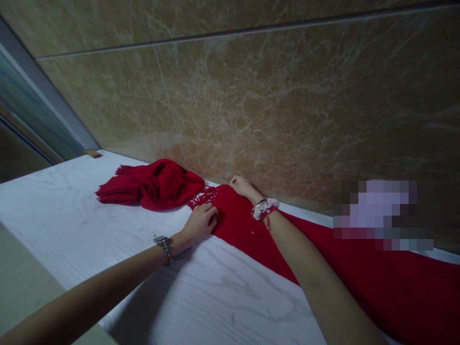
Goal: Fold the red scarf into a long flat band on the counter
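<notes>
Both arms stretch forward. The left hand (201, 221) lies flat, grip apart, on the near edge of a long red fringed knit scarf (359, 268) spread along the white wood-grain bench (108, 211). The right hand (242, 186) curls at its far edge; whether that grip pinches cloth I cannot tell.

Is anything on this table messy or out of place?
Only mildly: the bunched red scarf by the wall sits in a loose heap on the white table, fringe sticking out, while the spread scarf under the left hand and right hand lies flat.
</notes>
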Available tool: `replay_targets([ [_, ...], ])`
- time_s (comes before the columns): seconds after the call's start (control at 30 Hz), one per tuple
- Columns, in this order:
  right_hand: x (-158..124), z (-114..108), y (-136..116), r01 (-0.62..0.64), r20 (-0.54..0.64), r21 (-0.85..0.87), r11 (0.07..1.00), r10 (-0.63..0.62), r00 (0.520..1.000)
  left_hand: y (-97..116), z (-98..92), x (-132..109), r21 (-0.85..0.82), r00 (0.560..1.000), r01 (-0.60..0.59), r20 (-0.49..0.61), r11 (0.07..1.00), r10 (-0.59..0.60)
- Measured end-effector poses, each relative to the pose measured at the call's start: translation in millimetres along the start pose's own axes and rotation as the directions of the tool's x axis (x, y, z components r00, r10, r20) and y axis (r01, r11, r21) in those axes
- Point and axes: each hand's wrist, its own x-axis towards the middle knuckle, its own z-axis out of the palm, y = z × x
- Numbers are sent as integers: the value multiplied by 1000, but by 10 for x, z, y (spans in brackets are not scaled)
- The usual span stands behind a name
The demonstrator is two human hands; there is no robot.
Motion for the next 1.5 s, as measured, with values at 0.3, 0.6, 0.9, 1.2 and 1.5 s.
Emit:
replay_targets([
  [0.3,-9,122,-24,112,-66,26,993,-110,992,-7,9,-16,2,999,-44,22,999,44],
  [0.6,-114,361,-61,211,-157,-70,975,-220,963,-43,47,-8,-25,999,-26,47,999,27],
  [0.9,-317,315,-28,348,-151,-112,931,-363,920,-9,40,-18,64,990,133,-63,989,-129],
  [1.2,-625,333,24,362,125,-265,894,-341,932,30,-26,-22,98,980,198,-41,975,-195],
  [1.5,-1120,185,-58,389,-21,-159,908,-397,918,-176,-17,-64,-88,995,-61,-79,994,54],
])
